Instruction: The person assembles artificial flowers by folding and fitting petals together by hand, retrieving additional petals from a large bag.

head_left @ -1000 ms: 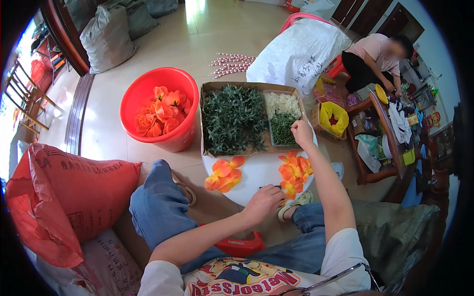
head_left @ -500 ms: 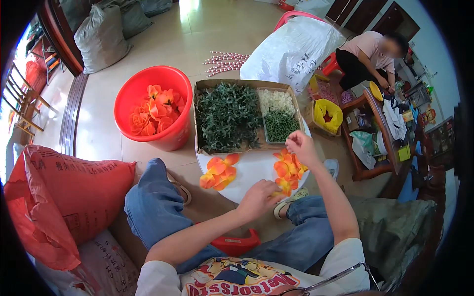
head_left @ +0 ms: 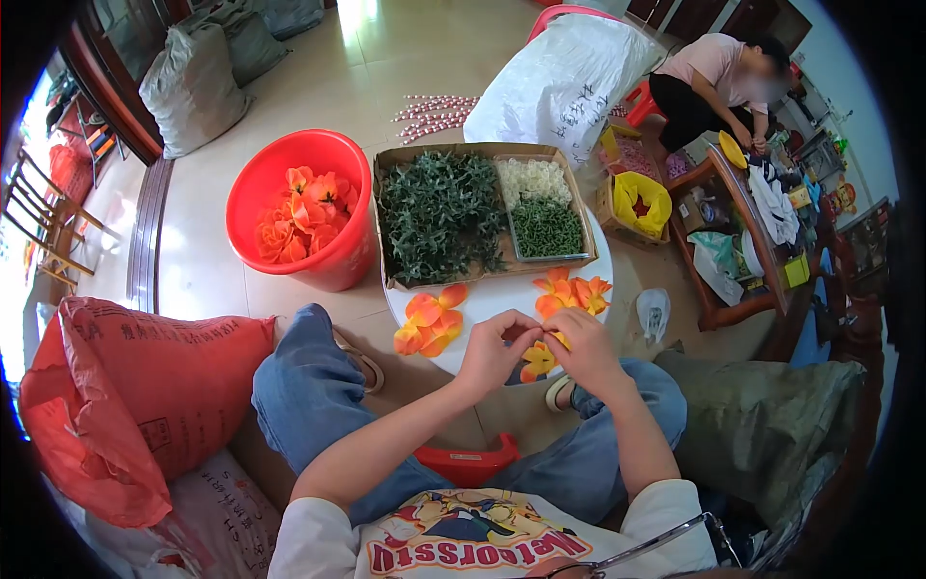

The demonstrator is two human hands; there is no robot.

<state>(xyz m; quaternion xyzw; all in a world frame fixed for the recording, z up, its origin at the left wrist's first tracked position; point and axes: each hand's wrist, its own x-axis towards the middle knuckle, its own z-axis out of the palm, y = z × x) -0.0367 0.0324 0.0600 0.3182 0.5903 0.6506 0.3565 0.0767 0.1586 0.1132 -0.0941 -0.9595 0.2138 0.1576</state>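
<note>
My left hand (head_left: 494, 353) and my right hand (head_left: 586, 355) meet fingertip to fingertip over the front of the white round table (head_left: 453, 361). Both are closed in a pinch; what lies between the fingers is too small to make out. Just below them shows a yellow-orange artificial petal piece (head_left: 537, 364); whether it is held or lies on the table I cannot tell. Beyond my right hand lie orange petals (head_left: 571, 291), partly covered by it. Another group of orange-yellow petals (head_left: 430, 320) lies left of my left hand.
A cardboard tray (head_left: 386, 282) on the table holds dark green leaves (head_left: 439, 212), white pieces (head_left: 533, 180) and small green pieces (head_left: 546, 230). Left stands a red bucket (head_left: 328, 261) of orange flowers. A red sack (head_left: 164, 386) sits nearer; another person (head_left: 709, 82) sits back right.
My right hand has come down from beside the tray of small green pieces to meet my left hand. My left hand has risen slightly from the petals, and a yellow-orange piece now shows below.
</note>
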